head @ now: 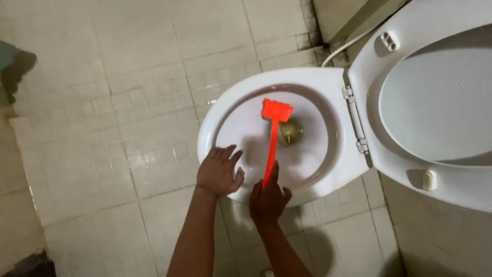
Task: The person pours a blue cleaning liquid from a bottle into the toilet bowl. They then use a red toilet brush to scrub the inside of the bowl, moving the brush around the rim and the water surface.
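Toilet brush (273,134) — bright orange-red plastic, long thin handle w/ a flat rectangular head — sits inside the white toilet bowl (233,97). Its head is down in the bowl just beside the drain hole (291,131), handle running back up toward you over the near rim.

Your right hand (267,201) is wrapped round the handle's lower end, fingers curled closed on it, index finger laid along the shaft. Your left hand (220,170) rests flat on the bowl's near rim, fingers spread and open, holding nothing — it's just beside the right hand, not touching the brush.

Bowl interior looks wet and pale, w/ yellowish-brown water or staining at the drain; can't tell which.

Toilet seat (441,97) is hinged up and swung to the right side of the view, two small bumpers showing on its underside. White hose (344,45) runs behind the bowl near the hinge. Floor (102,128) is pale square tile w/ dark grout, grimiest at the top by the wall. Dark shadow patch at the far left edge, too unclear to ID.
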